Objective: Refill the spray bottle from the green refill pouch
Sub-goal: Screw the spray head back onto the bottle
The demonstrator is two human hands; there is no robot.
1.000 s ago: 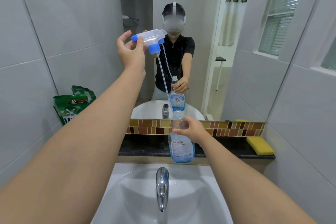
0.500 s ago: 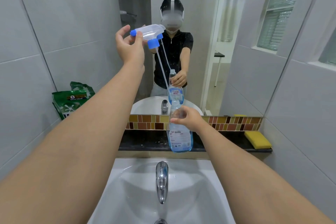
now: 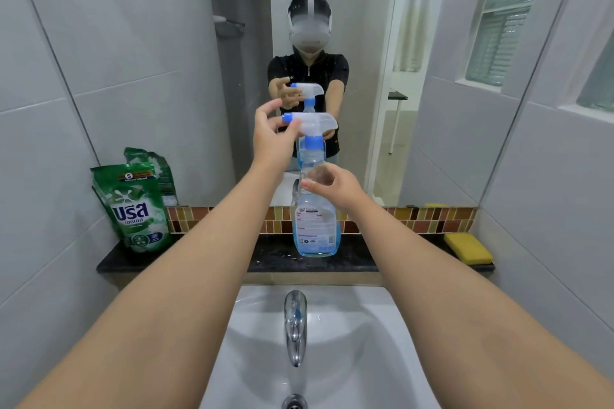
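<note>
A clear spray bottle (image 3: 314, 229) holding pale blue liquid stands upright on the black ledge (image 3: 279, 256) behind the sink. Its white-and-blue trigger head (image 3: 310, 124) sits on the bottle's neck. My left hand (image 3: 270, 138) pinches the head at its nozzle end. My right hand (image 3: 332, 186) wraps the bottle's shoulder, just under the blue collar. The green refill pouch (image 3: 134, 209) stands upright at the ledge's left end, leaning against the wall, untouched.
A white sink (image 3: 299, 359) with a chrome tap (image 3: 295, 325) lies below the ledge. A yellow sponge (image 3: 468, 247) rests at the ledge's right end. The mirror (image 3: 332, 43) behind reflects a person and the bottle. Tiled walls close in on both sides.
My left hand has lowered the trigger head, with its tube, from high above the bottle down onto the neck. The right hand kept its grip on the bottle.
</note>
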